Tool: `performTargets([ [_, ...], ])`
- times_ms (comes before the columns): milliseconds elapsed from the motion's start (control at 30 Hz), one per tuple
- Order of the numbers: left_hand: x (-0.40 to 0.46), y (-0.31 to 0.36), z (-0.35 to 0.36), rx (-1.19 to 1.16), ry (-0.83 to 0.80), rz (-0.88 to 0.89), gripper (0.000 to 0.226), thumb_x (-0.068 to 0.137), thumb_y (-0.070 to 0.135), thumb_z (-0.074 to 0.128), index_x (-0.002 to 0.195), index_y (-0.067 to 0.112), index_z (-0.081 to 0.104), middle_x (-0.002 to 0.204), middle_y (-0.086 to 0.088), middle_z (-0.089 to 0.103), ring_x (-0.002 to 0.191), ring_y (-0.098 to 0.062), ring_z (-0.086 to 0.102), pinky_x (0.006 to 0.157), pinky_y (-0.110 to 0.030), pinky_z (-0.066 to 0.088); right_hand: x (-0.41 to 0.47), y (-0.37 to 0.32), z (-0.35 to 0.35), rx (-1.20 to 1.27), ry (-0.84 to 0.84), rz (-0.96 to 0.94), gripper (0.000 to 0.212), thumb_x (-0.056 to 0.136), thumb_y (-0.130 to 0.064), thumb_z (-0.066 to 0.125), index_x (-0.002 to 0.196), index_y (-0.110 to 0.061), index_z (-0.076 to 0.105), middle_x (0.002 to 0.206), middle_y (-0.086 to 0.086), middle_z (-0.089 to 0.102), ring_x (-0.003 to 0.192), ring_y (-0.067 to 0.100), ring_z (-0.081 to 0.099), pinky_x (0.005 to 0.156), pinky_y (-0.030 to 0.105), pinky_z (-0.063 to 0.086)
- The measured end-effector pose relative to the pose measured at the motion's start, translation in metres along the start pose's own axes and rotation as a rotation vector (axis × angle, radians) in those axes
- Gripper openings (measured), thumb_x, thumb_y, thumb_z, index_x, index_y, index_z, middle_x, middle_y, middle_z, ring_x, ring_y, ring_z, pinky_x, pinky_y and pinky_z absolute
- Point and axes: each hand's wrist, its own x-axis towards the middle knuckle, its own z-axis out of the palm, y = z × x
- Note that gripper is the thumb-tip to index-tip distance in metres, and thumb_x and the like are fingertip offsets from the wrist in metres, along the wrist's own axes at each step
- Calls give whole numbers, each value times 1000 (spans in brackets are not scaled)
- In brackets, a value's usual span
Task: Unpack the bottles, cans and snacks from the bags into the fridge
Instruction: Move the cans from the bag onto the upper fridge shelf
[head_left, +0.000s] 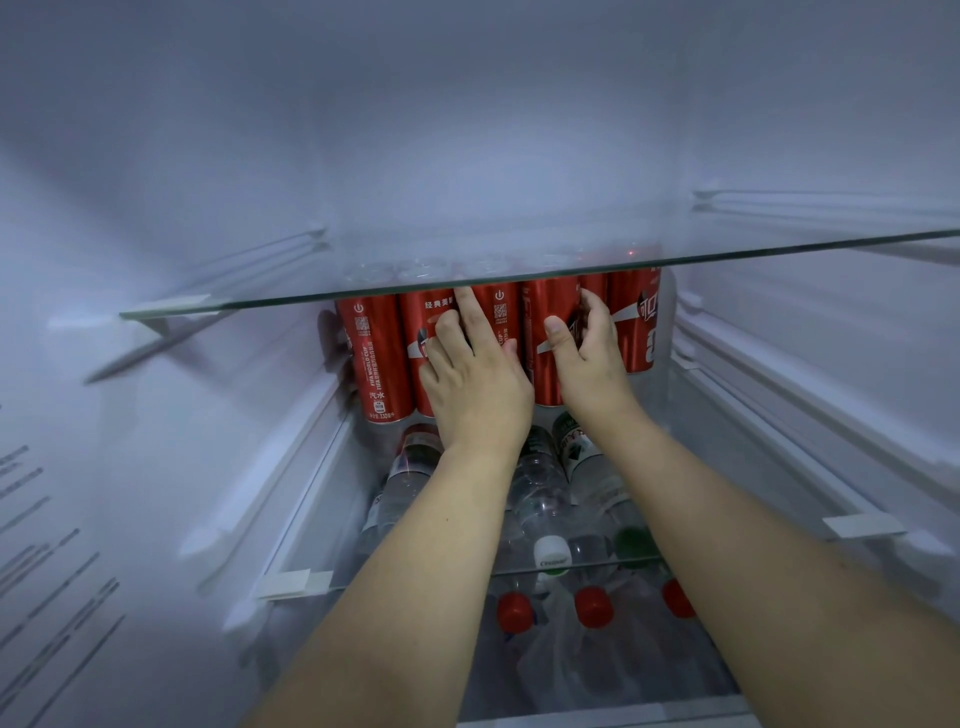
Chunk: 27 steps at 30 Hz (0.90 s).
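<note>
Several tall red cola cans (375, 358) stand in a row at the back of a glass shelf (322, 551) inside the fridge. My left hand (475, 379) lies with straight fingers against the front of two middle cans (498, 317). My right hand (589, 353) grips the can beside them (545, 322), thumb on its front and fingers curled round its right side. Clear plastic water bottles (540, 499) lie under that shelf, partly hidden by my forearms.
An upper glass shelf (363, 299) hangs just above the can tops and carries nothing. Red-capped bottles (592, 605) and a white cap (551, 555) sit lower down at the front. White fridge walls with shelf rails (779, 415) close in on both sides.
</note>
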Motion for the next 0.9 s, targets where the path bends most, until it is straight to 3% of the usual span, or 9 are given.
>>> performTargets([
  [200, 1, 0, 0, -19, 18, 6, 75, 93, 34, 57, 152, 5, 21, 137, -18, 44, 121, -37, 49, 95, -50, 45, 0, -1, 1, -14, -8, -5, 62, 100, -41, 44, 151, -18, 19, 154, 2, 26, 127, 0, 23, 106, 23, 23],
  [433, 0, 1, 0, -15, 22, 5, 76, 93, 34, 55, 154, 6, 18, 138, -17, 44, 122, -35, 48, 97, -47, 44, 2, 3, 2, -32, -11, -12, 63, 98, -46, 44, 150, -20, 21, 151, 3, 31, 138, 13, 32, 114, 38, 31],
  [700, -3, 3, -18, -96, -66, -23, 73, 95, 25, 51, 155, 8, 12, 144, -16, 36, 131, -35, 40, 107, -46, 36, -12, -10, -1, -120, -21, -34, 59, 102, -39, 39, 152, -14, 19, 151, 3, 35, 136, 11, 33, 107, 24, 28],
  [800, -3, -1, -38, -184, -137, -1, 66, 99, 23, 45, 155, 9, 14, 147, -16, 34, 132, -34, 40, 107, -43, 38, -25, -20, -10, -270, -23, -18, 58, 101, -41, 34, 150, -11, 25, 151, 9, 34, 138, 21, 33, 114, 38, 29],
  [900, -8, -15, -65, -154, -178, 165, 55, 99, 17, 39, 152, 7, 29, 143, -14, 45, 126, -32, 47, 106, -47, 40, -45, -37, -28, -467, -100, 36, 59, 98, -42, 33, 149, -12, 27, 156, 10, 22, 142, 29, 25, 117, 51, 24],
])
